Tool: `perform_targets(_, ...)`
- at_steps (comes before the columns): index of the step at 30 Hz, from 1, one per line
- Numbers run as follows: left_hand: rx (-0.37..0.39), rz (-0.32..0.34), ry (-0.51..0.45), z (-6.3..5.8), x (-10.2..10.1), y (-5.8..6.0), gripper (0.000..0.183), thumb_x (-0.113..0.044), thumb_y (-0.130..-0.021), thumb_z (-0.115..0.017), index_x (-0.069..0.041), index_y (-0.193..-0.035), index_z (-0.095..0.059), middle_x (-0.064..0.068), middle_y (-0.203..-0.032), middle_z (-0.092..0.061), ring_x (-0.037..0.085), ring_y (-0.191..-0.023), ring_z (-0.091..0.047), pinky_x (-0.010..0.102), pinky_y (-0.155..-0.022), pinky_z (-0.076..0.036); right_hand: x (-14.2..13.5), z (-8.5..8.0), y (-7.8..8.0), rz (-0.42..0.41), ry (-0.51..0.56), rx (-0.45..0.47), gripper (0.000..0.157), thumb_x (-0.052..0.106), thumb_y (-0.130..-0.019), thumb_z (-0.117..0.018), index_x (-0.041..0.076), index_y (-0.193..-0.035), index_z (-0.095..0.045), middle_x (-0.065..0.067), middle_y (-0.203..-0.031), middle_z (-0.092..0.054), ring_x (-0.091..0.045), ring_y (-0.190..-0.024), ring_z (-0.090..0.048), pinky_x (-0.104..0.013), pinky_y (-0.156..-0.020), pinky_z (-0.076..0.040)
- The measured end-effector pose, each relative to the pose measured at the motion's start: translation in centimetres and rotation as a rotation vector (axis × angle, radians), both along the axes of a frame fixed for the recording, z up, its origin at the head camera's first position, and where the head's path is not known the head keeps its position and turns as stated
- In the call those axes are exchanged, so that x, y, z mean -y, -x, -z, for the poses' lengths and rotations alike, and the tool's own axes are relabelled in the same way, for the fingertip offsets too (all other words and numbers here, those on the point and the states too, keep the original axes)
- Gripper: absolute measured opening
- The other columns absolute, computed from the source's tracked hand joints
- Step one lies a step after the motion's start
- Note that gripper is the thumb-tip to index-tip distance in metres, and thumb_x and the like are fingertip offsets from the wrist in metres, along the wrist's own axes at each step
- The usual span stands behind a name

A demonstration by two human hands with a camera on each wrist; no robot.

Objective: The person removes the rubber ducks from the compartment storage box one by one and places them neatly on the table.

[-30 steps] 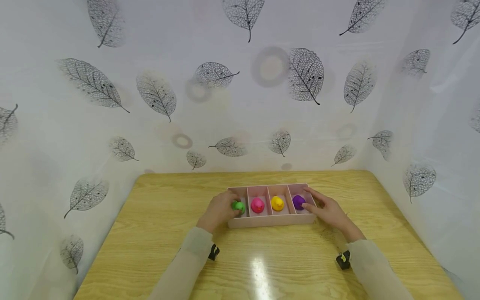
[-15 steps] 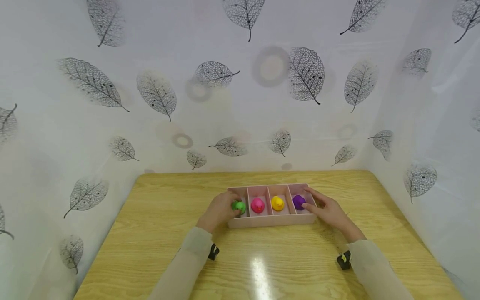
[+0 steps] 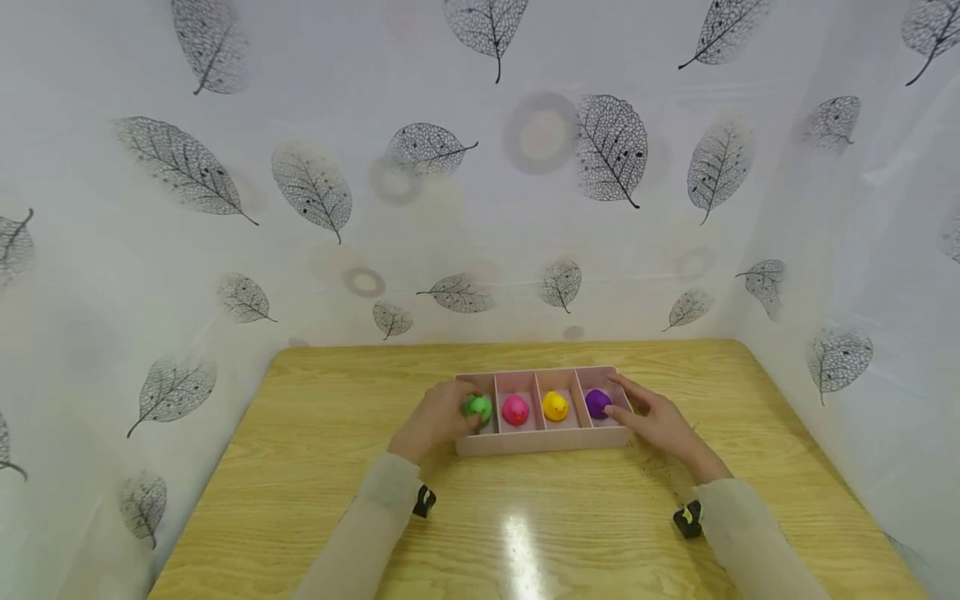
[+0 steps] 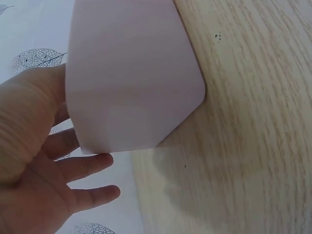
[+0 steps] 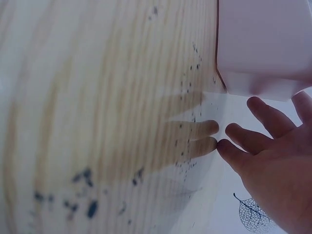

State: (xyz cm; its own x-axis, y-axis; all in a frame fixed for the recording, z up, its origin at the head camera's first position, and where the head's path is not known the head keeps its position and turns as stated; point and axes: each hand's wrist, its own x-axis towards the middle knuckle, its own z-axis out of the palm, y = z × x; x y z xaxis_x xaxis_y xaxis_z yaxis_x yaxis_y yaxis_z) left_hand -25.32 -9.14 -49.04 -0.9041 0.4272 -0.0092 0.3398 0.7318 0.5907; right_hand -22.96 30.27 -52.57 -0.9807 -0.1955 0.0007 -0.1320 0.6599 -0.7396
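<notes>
A pink four-compartment box [image 3: 543, 442] stands on the table, with one small chick toy per compartment. My left hand [image 3: 435, 421] reaches over its left end and pinches the green chick [image 3: 478, 407] between thumb and fingers. The pink chick [image 3: 515, 409] and yellow chick [image 3: 555, 406] sit in the middle compartments. My right hand [image 3: 663, 427] holds the right end, forefinger at the far corner and thumb over the rim beside the purple toy [image 3: 597, 404]. In the left wrist view, the box wall [image 4: 131, 78] hides the thumb and fingertips inside; two other fingers [image 4: 90, 195] stretch out below.
The wooden table [image 3: 315, 500] has scattered dark specks near the box's right end. Behind it and at both sides hangs a white curtain [image 3: 487, 217] printed with leaves. Dark camera mounts [image 3: 687, 520] sit at the wrists.
The green chick has shifted slightly upward with my left hand, which has moved a little to the left. My right hand and the box look unmoved.
</notes>
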Motion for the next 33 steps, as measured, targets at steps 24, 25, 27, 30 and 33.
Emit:
perform_targets(24,-0.059,0.002,-0.056,-2.4,0.6,-0.9,0.037,-0.014,-0.091,-0.08,-0.006,-0.126,-0.071,0.01,-0.119,-0.074,0.028,-0.11,-0.068,0.046,-0.099,-0.058,0.1,-0.3,-0.1,-0.002,0.004,0.022,0.075,0.048,-0.103,-0.065,0.019,-0.165,-0.036,-0.025,-0.168,-0.034,-0.055,-0.151,-0.033,-0.068,-0.121,-0.032)
perform_targets(25,-0.06,-0.001,-0.063,-2.5,0.7,-0.9,0.036,-0.014,-0.091,-0.079,-0.006,-0.126,-0.071,0.01,-0.118,-0.074,0.028,-0.109,-0.068,0.045,-0.098,-0.059,0.1,-0.3,-0.1,-0.002,0.005,0.023,0.075,0.048,-0.103,-0.065,0.019,-0.166,-0.036,-0.024,-0.168,-0.034,-0.055,-0.151,-0.033,-0.068,-0.121,-0.032)
perform_targets(27,-0.056,-0.011,-0.083,-2.6,0.9,-0.9,0.037,-0.015,-0.091,-0.08,-0.006,-0.126,-0.071,0.01,-0.12,-0.074,0.028,-0.111,-0.069,0.046,-0.098,-0.059,0.1,-0.2,-0.1,-0.001,0.004,0.025,0.075,0.048,-0.103,-0.065,0.02,-0.166,-0.036,-0.024,-0.168,-0.034,-0.055,-0.151,-0.033,-0.068,-0.121,-0.032)
perform_targets(30,-0.058,-0.031,-0.117,-2.7,1.2,-0.9,0.039,-0.015,-0.091,-0.08,-0.006,-0.127,-0.07,0.011,-0.126,-0.073,0.033,-0.118,-0.068,0.049,-0.103,-0.058,0.1,-0.2,-0.1,0.004,0.001,0.029,0.075,0.049,-0.103,-0.065,0.02,-0.166,-0.035,-0.024,-0.168,-0.034,-0.055,-0.151,-0.034,-0.068,-0.121,-0.032)
perform_targets(33,-0.08,-0.056,-0.145,-2.6,1.7,-0.7,0.04,-0.016,-0.09,-0.081,-0.007,-0.127,-0.069,0.013,-0.132,-0.071,0.038,-0.126,-0.065,0.052,-0.109,-0.054,0.0,-0.1,-0.1,0.005,-0.002,0.033,0.076,0.05,-0.103,-0.064,0.021,-0.166,-0.035,-0.024,-0.168,-0.035,-0.054,-0.151,-0.035,-0.068,-0.121,-0.032)
